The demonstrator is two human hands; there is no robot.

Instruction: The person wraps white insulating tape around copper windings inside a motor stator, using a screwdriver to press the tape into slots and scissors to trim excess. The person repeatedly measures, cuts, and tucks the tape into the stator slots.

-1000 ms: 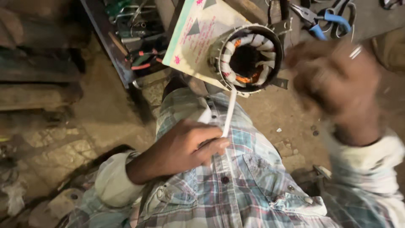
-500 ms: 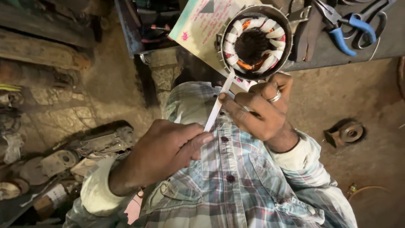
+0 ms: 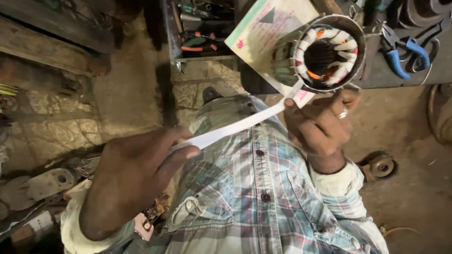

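Both hands (image 3: 141,169) (image 3: 320,124) hide the white strip's (image 3: 235,127) ends.

One head-worn camera looks steeply down, close over the person's chest, hands and floor.

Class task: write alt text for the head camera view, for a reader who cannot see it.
Two hands stretch a white tape taut: left hand pinches one end, right hand holds it beside a round motor stator with wound coils. Blue-handled pliers lie nearby.
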